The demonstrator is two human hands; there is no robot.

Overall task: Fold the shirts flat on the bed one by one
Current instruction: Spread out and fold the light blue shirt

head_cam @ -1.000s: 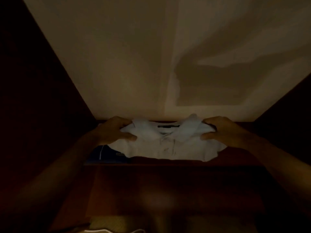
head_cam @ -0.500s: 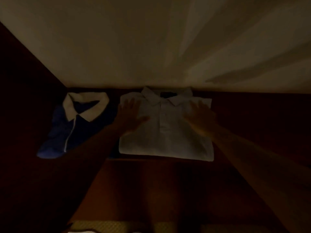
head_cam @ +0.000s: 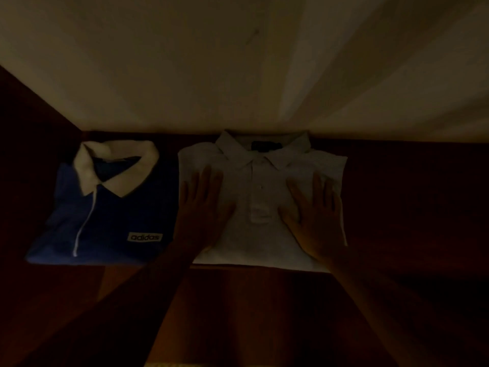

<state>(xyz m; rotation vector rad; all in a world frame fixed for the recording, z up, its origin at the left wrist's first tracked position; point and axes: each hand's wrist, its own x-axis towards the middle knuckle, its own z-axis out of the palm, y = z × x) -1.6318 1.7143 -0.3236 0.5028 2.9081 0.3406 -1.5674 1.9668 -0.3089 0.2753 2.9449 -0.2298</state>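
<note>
Filling the upper half: a pale wall, streaked with shadow. Below it, a dark reddish-brown surface, dim throughout (too dim to say whether bedding or wood). Lying folded on that surface, hard against the foot of the wall and right of centre: the white polo shirt, collar up, front placket showing, roughly rectangular. Just beside it to the left, nearly edge to edge: a blue polo shirt with a white collar, also folded, wider at the bottom than at the top. Resting flat on the white polo, one either side of the placket: left hand and right hand, palms down, fingers straight and spread, gripping nothing. Low on the blue chest, an adidas label; on the white placket, a small button.

Judged to be the final smoothing of the white fold. To do it well: press lightly and sweep outward from the placket toward the side edges, never inward, so as not to bunch cloth at the middle. Keep both palms flat and equal in pressure, to stop the bundle skewing or nudging the blue shirt. Lift straight up afterwards, without dragging the top layer.
</note>
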